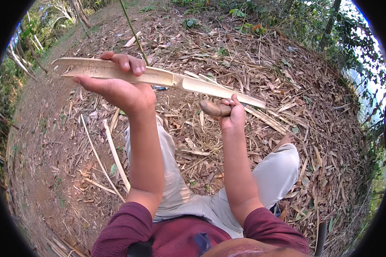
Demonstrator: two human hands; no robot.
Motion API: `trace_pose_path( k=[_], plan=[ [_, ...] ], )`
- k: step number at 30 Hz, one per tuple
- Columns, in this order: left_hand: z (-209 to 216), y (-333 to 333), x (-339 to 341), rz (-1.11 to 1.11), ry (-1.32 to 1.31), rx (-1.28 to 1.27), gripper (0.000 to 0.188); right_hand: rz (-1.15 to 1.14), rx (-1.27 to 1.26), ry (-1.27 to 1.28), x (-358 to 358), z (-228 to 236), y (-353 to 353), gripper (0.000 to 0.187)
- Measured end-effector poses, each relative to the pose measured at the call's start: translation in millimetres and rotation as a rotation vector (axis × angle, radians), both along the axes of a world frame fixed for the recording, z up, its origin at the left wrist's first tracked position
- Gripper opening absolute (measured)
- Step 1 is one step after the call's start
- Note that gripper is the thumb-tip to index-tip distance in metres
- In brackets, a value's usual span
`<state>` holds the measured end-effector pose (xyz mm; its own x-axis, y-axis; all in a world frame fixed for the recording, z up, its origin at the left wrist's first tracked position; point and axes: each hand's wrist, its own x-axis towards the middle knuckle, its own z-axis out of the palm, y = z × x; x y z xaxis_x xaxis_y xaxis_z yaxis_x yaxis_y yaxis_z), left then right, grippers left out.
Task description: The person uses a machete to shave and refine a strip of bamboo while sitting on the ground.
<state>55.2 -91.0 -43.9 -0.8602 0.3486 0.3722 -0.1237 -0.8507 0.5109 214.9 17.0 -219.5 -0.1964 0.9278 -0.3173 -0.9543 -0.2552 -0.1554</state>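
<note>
A long split bamboo piece [158, 77], pale on its hollow inner side and with a node near its middle, reaches across in front of me, raised above the ground. My left hand [120, 83] is closed around its left half, thumb on the near edge and fingers curled over the far edge. In my right hand [232, 113] is a wooden-handled knife [211, 108], judged by its rounded brown handle. Its blade is mostly hidden behind my fingers and the bamboo. My right fingertips are close against the bamboo's right half; whether they touch it I cannot tell.
Dry leaves and bamboo scraps [193, 152] litter the sloping ground. Thin bamboo strips [116, 154] lie left of my legs, others [268, 122] to the right. A thin green stem [133, 30] rises beyond my left hand. Shrubs [347, 55] edge the far right.
</note>
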Motion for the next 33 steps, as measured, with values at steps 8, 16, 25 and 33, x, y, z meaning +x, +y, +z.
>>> trace_pose_path(
  k=[8,16,25,33],
  plan=[
    [-5,-4,-16,-0.311,0.305,0.056,0.069,0.168,-0.214,-0.276,-9,-108,-72,0.015],
    [-9,-7,-17,-0.429,0.358,-0.046,0.07,-0.117,-0.505,-0.384,-7,-166,-94,0.004],
    [-6,-10,-14,-0.541,0.443,-0.026,0.069,-0.187,0.199,-0.944,-1,-65,-100,0.022],
    [0,-10,3,-0.723,0.541,0.118,0.082,0.054,0.449,-1.003,-15,-52,-110,0.02]
  ],
)
